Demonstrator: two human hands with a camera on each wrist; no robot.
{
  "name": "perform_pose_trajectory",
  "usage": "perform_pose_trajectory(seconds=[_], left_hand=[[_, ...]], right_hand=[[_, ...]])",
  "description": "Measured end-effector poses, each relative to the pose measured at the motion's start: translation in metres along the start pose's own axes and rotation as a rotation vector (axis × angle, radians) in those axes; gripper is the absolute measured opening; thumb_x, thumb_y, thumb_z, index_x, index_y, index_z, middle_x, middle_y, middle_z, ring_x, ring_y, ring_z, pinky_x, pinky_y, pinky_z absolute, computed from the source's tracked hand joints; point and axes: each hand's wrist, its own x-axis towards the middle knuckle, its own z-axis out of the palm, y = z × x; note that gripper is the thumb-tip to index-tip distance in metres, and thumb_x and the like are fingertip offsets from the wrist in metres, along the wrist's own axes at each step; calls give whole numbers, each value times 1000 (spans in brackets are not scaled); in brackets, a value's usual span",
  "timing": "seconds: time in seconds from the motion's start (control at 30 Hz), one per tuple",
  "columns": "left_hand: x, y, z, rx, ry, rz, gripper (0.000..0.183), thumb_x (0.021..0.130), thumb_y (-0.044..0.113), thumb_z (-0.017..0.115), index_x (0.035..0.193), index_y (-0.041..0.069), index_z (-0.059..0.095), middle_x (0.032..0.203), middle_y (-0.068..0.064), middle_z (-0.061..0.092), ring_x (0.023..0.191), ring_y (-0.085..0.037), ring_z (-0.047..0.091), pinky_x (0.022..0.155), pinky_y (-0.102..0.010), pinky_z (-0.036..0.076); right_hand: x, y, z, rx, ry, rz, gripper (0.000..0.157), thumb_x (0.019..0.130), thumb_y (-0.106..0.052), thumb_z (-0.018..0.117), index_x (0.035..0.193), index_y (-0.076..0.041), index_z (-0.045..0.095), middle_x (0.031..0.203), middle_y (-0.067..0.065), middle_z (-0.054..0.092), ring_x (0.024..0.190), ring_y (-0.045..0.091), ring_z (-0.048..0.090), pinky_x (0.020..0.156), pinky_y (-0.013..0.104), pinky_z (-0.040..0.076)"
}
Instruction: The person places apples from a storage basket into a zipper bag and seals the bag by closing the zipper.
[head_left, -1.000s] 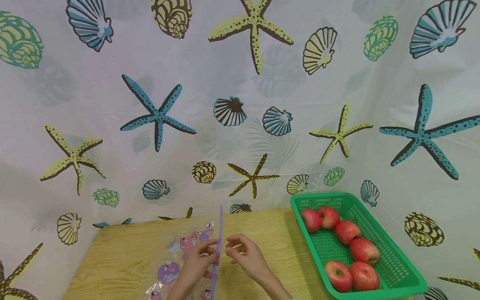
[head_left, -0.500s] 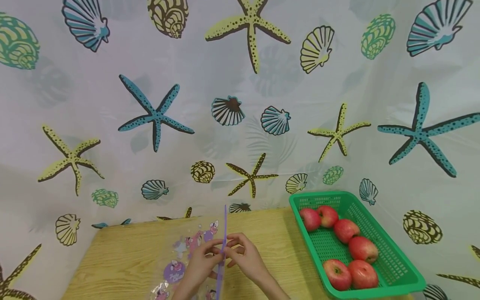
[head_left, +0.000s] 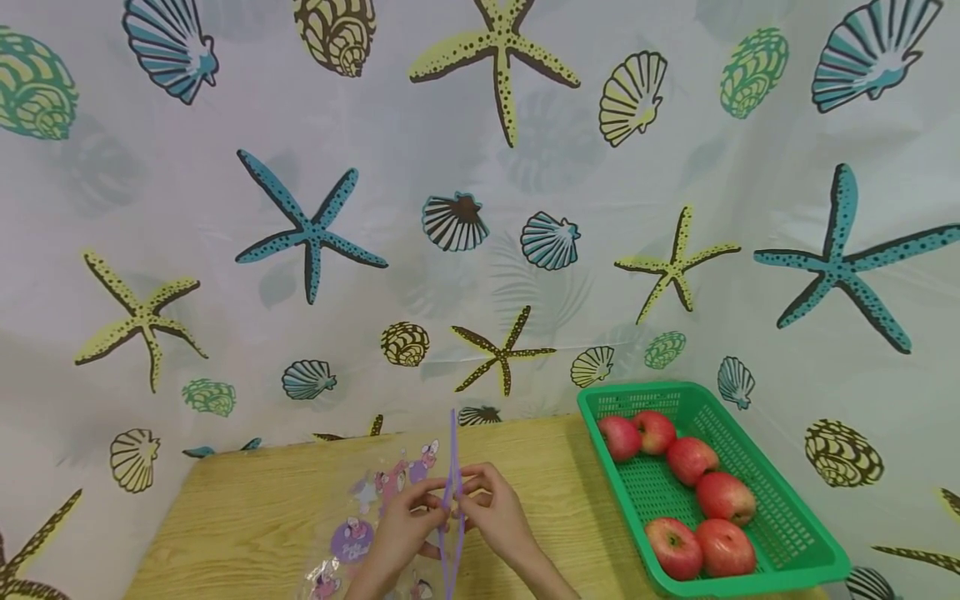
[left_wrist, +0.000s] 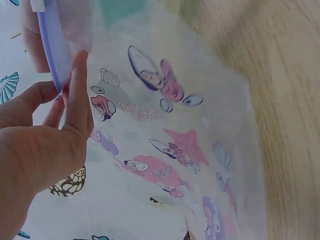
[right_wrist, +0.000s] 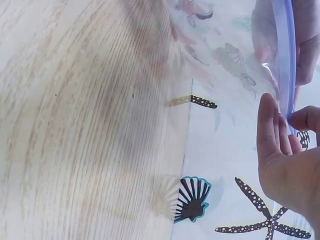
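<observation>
A clear plastic zip bag (head_left: 352, 540) printed with pink and purple cartoon figures stands over the table, its purple zip edge (left_wrist: 48, 47) facing right. My left hand (head_left: 401, 529) pinches one side of that edge between thumb and fingers. On the opposite side my right hand (head_left: 495, 517) pinches the other lip. Between the two hands the purple edges are parted into a narrow gap, as the head view shows. In the left wrist view the see-through bag (left_wrist: 165, 150) hangs beside the left fingers, with no contents visible in it.
A green plastic basket (head_left: 806, 521) stands on the right of the wooden table (head_left: 247, 508), holding several red apples (head_left: 726, 498). Behind and at both sides hangs a white curtain (head_left: 450, 292) printed with starfish and shells.
My right hand has come up to the zip edge and taken hold of it. The purple edge, single before, has split into two lips. The bag and left hand have shifted slightly right.
</observation>
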Motion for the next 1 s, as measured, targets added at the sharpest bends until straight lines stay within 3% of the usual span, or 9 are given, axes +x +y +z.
perform_pose_trajectory(seconds=[0.17,0.37,0.6,1.0], left_hand=[[-2,3,-3,-15,24,1,48,85,9,62,131,6,52,97,-12,56,76,-20,63,56,-42,55],[-5,10,-10,-43,66,-4,47,84,9,64,129,5,53,96,-12,53,76,-19,61,59,-44,56],[-8,20,-24,-40,133,-17,44,86,10,64,129,8,55,102,-12,50,78,-20,58,61,-44,56],[-11,40,-49,-26,228,-28,31,88,9,62,119,9,64,92,-12,54,78,-24,58,61,-42,56]], right_hand=[[-1,-3,1,-29,36,5,39,83,8,55,121,5,46,98,30,56,78,37,65,59,36,56],[2,10,0,-153,93,-23,43,79,9,56,121,2,48,95,25,57,70,24,63,56,41,55],[8,32,-7,-245,151,-51,43,77,8,58,117,-7,52,91,14,56,65,12,58,52,34,55],[7,27,-18,-326,184,-86,35,77,7,56,109,-7,56,88,11,57,64,11,58,49,28,54]])
